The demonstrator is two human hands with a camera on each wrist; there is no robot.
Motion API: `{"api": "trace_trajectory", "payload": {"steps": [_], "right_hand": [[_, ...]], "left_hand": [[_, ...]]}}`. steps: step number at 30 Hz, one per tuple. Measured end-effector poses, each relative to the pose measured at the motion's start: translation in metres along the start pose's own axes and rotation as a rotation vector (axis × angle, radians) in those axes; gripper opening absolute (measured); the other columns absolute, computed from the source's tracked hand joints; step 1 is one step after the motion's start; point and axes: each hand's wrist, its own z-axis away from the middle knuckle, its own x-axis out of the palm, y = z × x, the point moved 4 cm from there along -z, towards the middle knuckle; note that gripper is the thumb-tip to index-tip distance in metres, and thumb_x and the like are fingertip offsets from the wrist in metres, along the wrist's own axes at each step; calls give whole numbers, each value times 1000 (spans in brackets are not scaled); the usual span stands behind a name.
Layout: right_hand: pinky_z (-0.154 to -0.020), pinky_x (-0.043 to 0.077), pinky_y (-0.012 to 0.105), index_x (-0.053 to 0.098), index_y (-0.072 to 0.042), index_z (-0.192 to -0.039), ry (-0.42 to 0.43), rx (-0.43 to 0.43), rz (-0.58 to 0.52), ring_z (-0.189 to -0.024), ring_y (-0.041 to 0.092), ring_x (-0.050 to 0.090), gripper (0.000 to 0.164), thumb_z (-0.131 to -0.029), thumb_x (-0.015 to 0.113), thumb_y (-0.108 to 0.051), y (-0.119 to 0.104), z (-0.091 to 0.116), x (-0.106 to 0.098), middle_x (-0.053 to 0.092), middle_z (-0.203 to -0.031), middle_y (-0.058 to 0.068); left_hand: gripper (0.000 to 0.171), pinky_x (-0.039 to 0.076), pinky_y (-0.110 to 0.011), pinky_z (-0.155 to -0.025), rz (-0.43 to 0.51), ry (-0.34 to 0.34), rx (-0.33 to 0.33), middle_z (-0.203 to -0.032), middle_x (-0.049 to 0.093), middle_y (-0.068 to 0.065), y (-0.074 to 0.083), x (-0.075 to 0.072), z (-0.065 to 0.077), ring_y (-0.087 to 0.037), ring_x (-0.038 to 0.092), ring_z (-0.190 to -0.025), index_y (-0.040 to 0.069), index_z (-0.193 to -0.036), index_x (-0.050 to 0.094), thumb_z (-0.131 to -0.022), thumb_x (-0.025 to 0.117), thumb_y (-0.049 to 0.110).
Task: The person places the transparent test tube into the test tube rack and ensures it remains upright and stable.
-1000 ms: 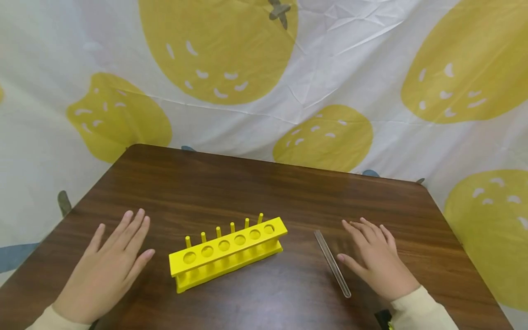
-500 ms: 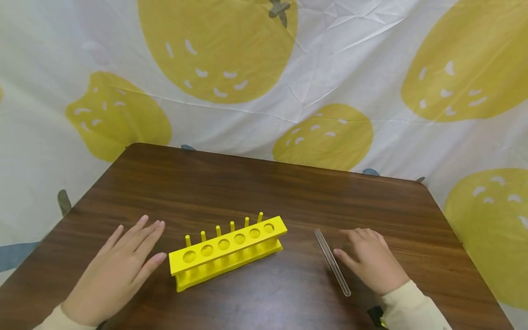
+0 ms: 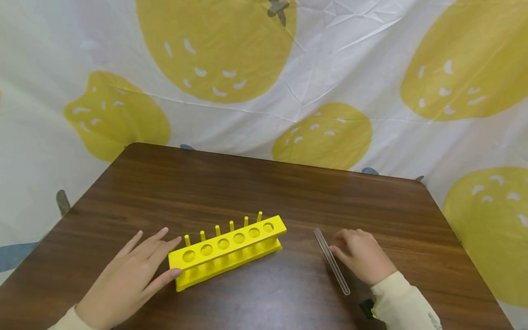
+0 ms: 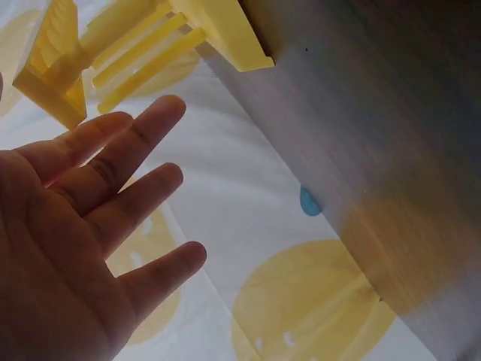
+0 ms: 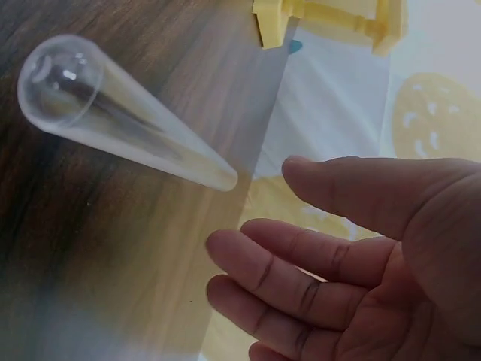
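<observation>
A yellow test tube rack (image 3: 231,247) stands on the table, with a row of round holes and several upright pegs behind. My left hand (image 3: 132,277) is at its left end, fingers spread around that end and thumb tip overlapping its front corner. In the left wrist view, the fingertips (image 4: 171,107) are close to the rack (image 4: 225,34). To the right lies a clear test tube (image 3: 332,262), slanting toward me. Right beside it is my right hand (image 3: 363,256), fingers loosely bent. In the right wrist view, a gap separates the fingers from the tube (image 5: 135,128).
The dark wooden table (image 3: 264,183) has rounded far corners. Behind and beside it hangs a white cloth (image 3: 231,123) printed with big yellow lemons. A small dark item with a yellow edge (image 3: 367,309) shows at the right sleeve (image 3: 404,298).
My left hand has moved right to the rack's end. My right hand has moved slightly left toward the test tube, its fingers bending more. Rack and tube stay where they were.
</observation>
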Motion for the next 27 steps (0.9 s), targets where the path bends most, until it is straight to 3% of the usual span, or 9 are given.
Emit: {"api": "trace_trajectory", "payload": {"steps": [9, 16, 27], "right_hand": [[-70, 59, 42, 73, -3, -93, -93, 81, -61, -76, 19, 68, 17, -92, 80, -19, 4, -7, 10, 72, -82, 4], [-64, 57, 39, 72, -5, -83, -131, 141, -76, -69, 15, 64, 19, -89, 82, -20, 4, -15, 16, 70, -75, 0], [-54, 47, 33, 66, -10, -76, -169, 195, -82, -60, 14, 53, 23, -89, 81, -22, 4, -22, 25, 61, -67, -3]], "left_hand": [[46, 36, -65, -113, 6, 45, 35, -130, 68, -3, 2, 2, 1, -33, 50, -139, 13, -132, 66, -99, 68, 45], [42, 37, -64, -113, 16, 88, 54, -127, 69, -1, 2, 3, 1, -34, 51, -138, 13, -129, 67, -101, 66, 43], [43, 39, -66, -110, 38, 45, 31, -130, 68, -4, 1, 4, 0, -36, 50, -139, 12, -130, 67, -101, 65, 44]]}}
